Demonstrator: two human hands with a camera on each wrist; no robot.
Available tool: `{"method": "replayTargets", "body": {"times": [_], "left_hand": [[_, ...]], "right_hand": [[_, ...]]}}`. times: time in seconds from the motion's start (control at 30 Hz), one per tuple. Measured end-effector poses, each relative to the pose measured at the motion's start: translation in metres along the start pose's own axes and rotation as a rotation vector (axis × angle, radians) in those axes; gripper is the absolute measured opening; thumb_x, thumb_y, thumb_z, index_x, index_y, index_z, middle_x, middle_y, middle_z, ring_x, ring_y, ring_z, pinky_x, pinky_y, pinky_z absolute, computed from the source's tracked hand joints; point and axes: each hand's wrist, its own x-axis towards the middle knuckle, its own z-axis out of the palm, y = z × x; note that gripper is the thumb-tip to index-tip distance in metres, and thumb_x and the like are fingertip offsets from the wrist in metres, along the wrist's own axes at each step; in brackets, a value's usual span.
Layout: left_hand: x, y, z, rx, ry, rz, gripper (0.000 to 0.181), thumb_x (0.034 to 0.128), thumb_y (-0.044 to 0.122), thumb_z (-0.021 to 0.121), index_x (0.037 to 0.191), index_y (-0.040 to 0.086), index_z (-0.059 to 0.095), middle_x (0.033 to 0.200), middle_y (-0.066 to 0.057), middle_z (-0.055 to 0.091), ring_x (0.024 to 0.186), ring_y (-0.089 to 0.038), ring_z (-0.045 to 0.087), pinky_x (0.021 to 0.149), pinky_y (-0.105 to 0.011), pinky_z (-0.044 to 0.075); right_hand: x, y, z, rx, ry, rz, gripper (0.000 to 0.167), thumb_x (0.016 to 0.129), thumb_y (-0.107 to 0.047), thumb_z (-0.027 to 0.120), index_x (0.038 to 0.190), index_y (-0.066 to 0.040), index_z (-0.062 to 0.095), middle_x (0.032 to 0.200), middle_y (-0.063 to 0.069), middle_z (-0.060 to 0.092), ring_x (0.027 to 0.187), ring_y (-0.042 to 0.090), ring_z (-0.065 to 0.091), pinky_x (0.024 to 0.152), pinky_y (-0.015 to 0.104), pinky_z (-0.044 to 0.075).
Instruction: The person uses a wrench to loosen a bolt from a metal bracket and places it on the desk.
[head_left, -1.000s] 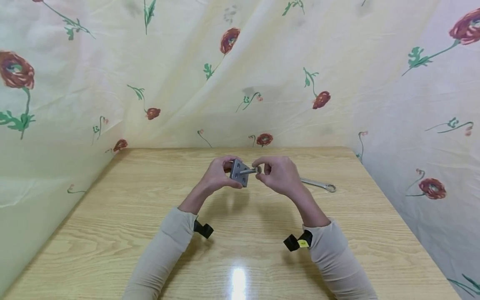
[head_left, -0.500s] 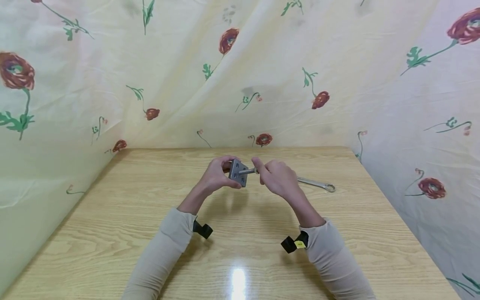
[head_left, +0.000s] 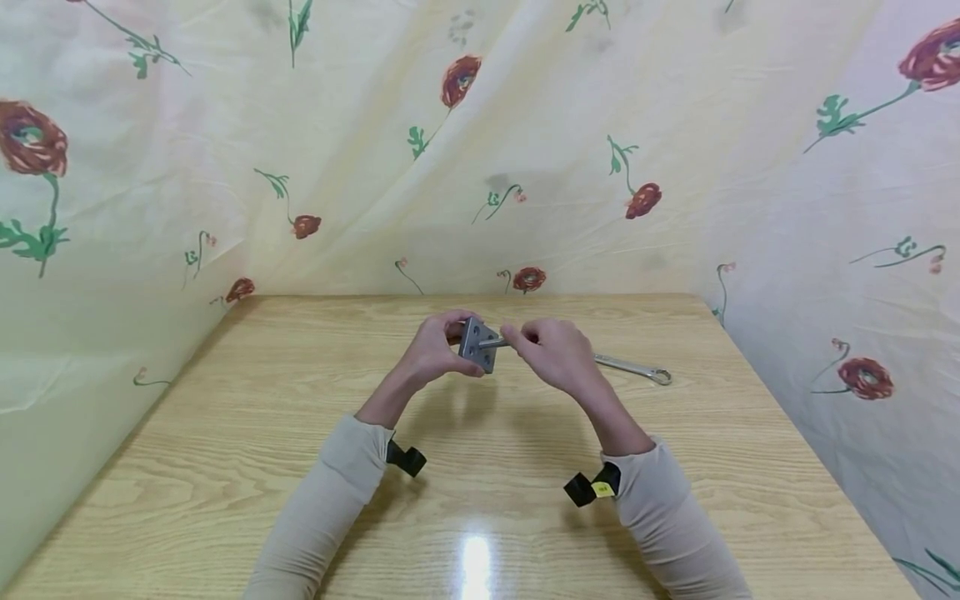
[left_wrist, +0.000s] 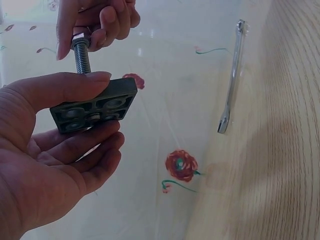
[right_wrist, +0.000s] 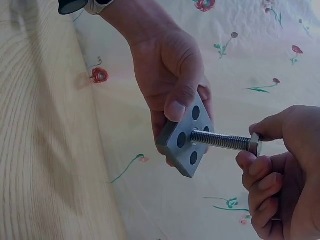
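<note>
My left hand (head_left: pixel 435 352) grips a square grey metal plate (right_wrist: pixel 175 150) by its edges, with the thumb on one side and the fingers on the other. The plate has several round holes, and a threaded hex bolt (right_wrist: pixel 222 140) stands in its middle. Most of the bolt's thread shows on the side facing my right hand (head_left: pixel 558 354). Thumb and index finger of that hand pinch the bolt's hex head (right_wrist: pixel 255 145), while the other fingers curl below. From the left wrist, the bolt's tip (left_wrist: pixel 95 117) is visible in the centre on the plate's underside.
A combination wrench (head_left: pixel 633 367) lies on the wooden table (head_left: pixel 225 467), just beyond and to the right of my right hand. Flower-patterned cloth (head_left: pixel 360 167) hangs behind the table and along both sides.
The right hand's fingers have shifted round the bolt head, with the thumb now covering it in the head view. Left hand and plate stay almost still; the wrench has not moved.
</note>
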Motion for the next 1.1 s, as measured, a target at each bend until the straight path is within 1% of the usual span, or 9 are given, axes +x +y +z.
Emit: {"method": "replayTargets", "body": {"times": [0.2,0.4,0.57,0.73,0.9,0.97,1.0,1.07,1.1], "left_hand": [[0.0000,0.0005,0.0001,-0.008,-0.003,0.002,0.070,0.0648,-0.006,0.087,0.129,0.001,0.060,0.117,-0.020,0.071,0.102,-0.025,0.068,0.095,-0.040,0.055],[-0.0003,-0.0002,-0.0003,-0.007,-0.003,0.002,0.071,0.0655,-0.005,0.087,0.131,0.000,0.059,0.117,-0.020,0.070,0.102,-0.025,0.068,0.097,-0.042,0.054],[-0.0001,-0.0003,-0.0002,-0.008,-0.002,0.002,0.071,0.0647,-0.005,0.087,0.130,0.000,0.060,0.116,-0.020,0.071,0.101,-0.025,0.067,0.096,-0.041,0.055],[0.0001,0.0002,0.0003,-0.006,0.001,-0.001,0.070,0.0638,-0.006,0.087,0.128,0.002,0.061,0.116,-0.020,0.071,0.100,-0.025,0.067,0.094,-0.039,0.055],[0.0006,-0.0005,0.0004,-0.002,0.006,0.005,0.069,0.0638,-0.006,0.087,0.127,0.003,0.061,0.116,-0.020,0.071,0.100,-0.024,0.068,0.094,-0.038,0.055],[0.0006,-0.0006,0.0002,-0.001,0.007,0.004,0.070,0.0637,-0.006,0.087,0.128,0.003,0.061,0.116,-0.020,0.071,0.100,-0.024,0.068,0.094,-0.038,0.055],[0.0005,-0.0005,0.0000,0.000,0.007,0.003,0.070,0.0637,-0.006,0.087,0.128,0.003,0.061,0.116,-0.020,0.071,0.101,-0.024,0.068,0.095,-0.039,0.055],[0.0004,-0.0001,-0.0002,-0.001,0.006,0.000,0.070,0.0636,-0.006,0.087,0.128,0.003,0.061,0.117,-0.020,0.071,0.101,-0.025,0.068,0.096,-0.042,0.054],[0.0003,0.0000,-0.0004,0.000,0.007,0.000,0.071,0.0636,-0.006,0.087,0.128,0.003,0.060,0.117,-0.020,0.071,0.102,-0.025,0.068,0.097,-0.043,0.054]], "right_hand": [[-0.0009,0.0000,-0.0040,-0.014,0.064,-0.047,0.032,0.094,-0.039,0.066,0.090,-0.009,0.076,0.063,0.001,0.061,0.053,0.012,0.047,0.049,0.026,0.034],[-0.0030,-0.0028,-0.0062,0.000,0.100,-0.114,0.023,0.087,-0.028,0.075,0.099,-0.008,0.077,0.058,0.000,0.057,0.048,0.011,0.044,0.048,0.026,0.031],[-0.0036,-0.0034,-0.0068,0.008,0.098,-0.149,0.019,0.084,-0.016,0.076,0.101,-0.007,0.076,0.058,0.000,0.056,0.049,0.010,0.044,0.049,0.025,0.031],[-0.0032,-0.0044,-0.0059,0.001,0.079,-0.147,0.018,0.084,-0.009,0.073,0.102,-0.007,0.075,0.057,-0.001,0.053,0.049,0.011,0.044,0.049,0.025,0.032],[-0.0033,-0.0059,-0.0029,-0.041,0.093,-0.167,0.015,0.084,-0.003,0.069,0.096,-0.010,0.073,0.059,-0.001,0.053,0.052,0.011,0.044,0.051,0.025,0.032],[-0.0034,-0.0061,-0.0025,-0.058,0.097,-0.184,0.015,0.084,-0.002,0.068,0.095,-0.010,0.072,0.060,-0.001,0.054,0.053,0.011,0.044,0.051,0.025,0.032],[-0.0035,-0.0060,-0.0026,-0.067,0.094,-0.188,0.016,0.084,-0.002,0.069,0.097,-0.010,0.071,0.060,-0.001,0.054,0.053,0.011,0.045,0.052,0.025,0.033],[-0.0034,-0.0058,-0.0042,-0.077,0.071,-0.175,0.023,0.084,-0.009,0.073,0.106,-0.010,0.068,0.061,0.000,0.055,0.053,0.011,0.045,0.051,0.026,0.033],[-0.0034,-0.0055,-0.0053,-0.079,0.050,-0.153,0.030,0.085,-0.015,0.075,0.113,-0.011,0.066,0.062,0.000,0.056,0.052,0.011,0.046,0.050,0.026,0.033]]}}
